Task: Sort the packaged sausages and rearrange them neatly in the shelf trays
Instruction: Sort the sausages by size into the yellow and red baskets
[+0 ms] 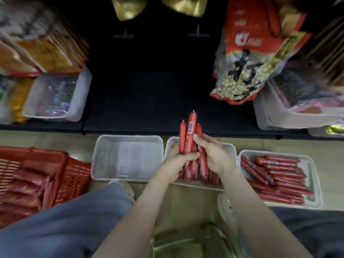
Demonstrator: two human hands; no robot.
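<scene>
While left hand (176,163) and right hand (214,155) grip, sausages (191,131) point shelfward.

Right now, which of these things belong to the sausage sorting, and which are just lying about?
In the job: held sausages, empty tray, middle tray, filled tray, red basket.
Lying about: peanut bag, gold packets, snack packs.

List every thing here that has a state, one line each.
Sausage bundle, held upright, ends uneven.
Left hand, gripping it low down.
Right hand, curled round its right side.
Left tray, empty.
Middle tray, partly filled with sausages.
Right tray, filled with more, lying flat.
Red basket, holding red packs.
</scene>
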